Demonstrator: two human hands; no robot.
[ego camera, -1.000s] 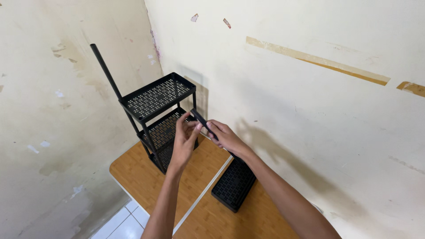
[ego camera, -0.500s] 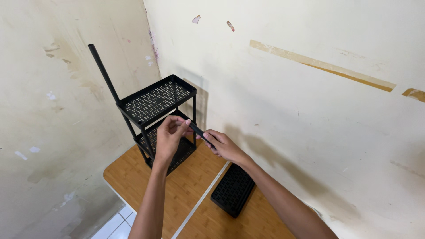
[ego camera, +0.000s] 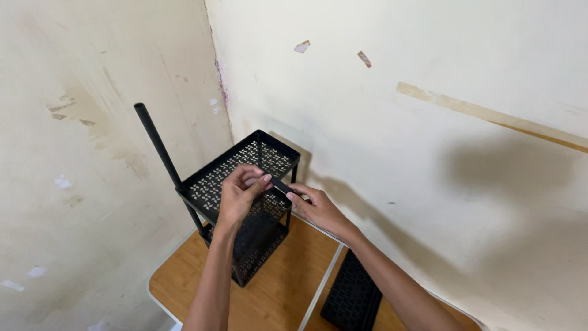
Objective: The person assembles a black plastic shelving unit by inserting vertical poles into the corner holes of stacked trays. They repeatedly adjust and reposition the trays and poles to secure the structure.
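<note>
In the head view, two bare arms reach up from the bottom of the frame toward the middle. The left hand [ego camera: 240, 195] and the right hand [ego camera: 315, 208] meet just above a black rack [ego camera: 239, 202] with two shelves full of little holes. Between the hands is a short black tube [ego camera: 280, 185] — each hand pinches one end of it with its fingertips, and the other fingers are curled in loosely. The tube is tilted and sits over the top shelf, near its right corner.

The rack stands in the middle left of the frame on a wooden table [ego camera: 278, 294]. One long black pole [ego camera: 160, 147] sticks up from its left corner, leaning toward the upper left. Another black shelf panel [ego camera: 354, 300] lies flat on the table at the bottom — just under the right arm. Cream walls with chipped paint fill the rest.
</note>
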